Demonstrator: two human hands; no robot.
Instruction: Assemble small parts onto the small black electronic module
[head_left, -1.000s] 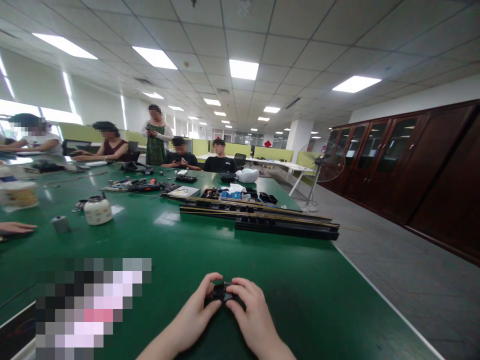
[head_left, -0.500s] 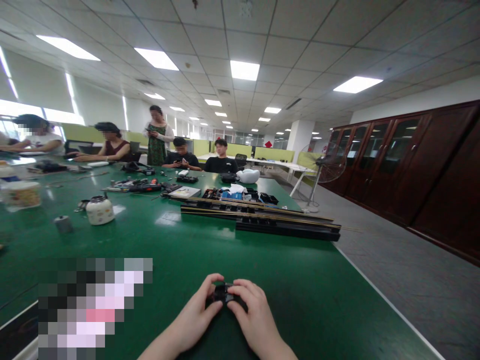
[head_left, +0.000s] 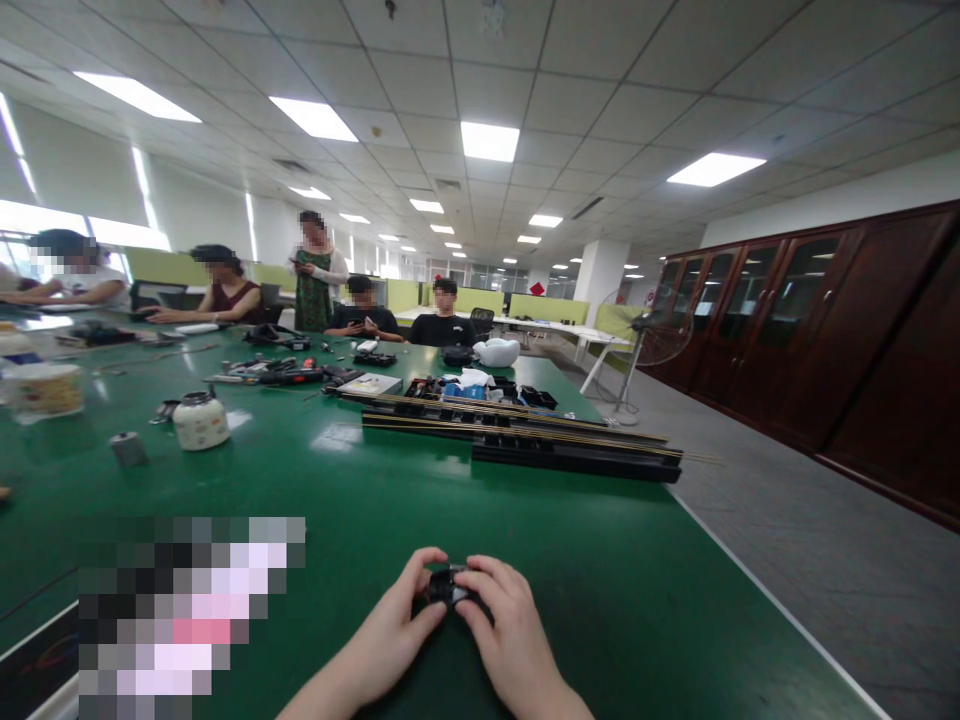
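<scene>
Low in the middle of the view, a small black glossy object (head_left: pixel 445 588) is held just above or on the green table top; its kind cannot be made out. My left hand (head_left: pixel 401 622) grips its left end, index finger over the far side and thumb on the near side. From the right, my right hand (head_left: pixel 511 628) closes on the other end, fingers on top and thumb at the near edge. Much of the object is hidden under the fingers.
Ahead lie long black rails (head_left: pixel 577 460) with thin brass-coloured rods on top. A cream jar (head_left: pixel 200 421) and a grey cylinder (head_left: pixel 128 450) stand left. A blurred-out screen (head_left: pixel 184 620) is near left. Several people sit or stand beyond the green table (head_left: pixel 360 500).
Both hands keep almost the same place and grip. The black object seems tilted very slightly, with a light reflection now showing on it.
</scene>
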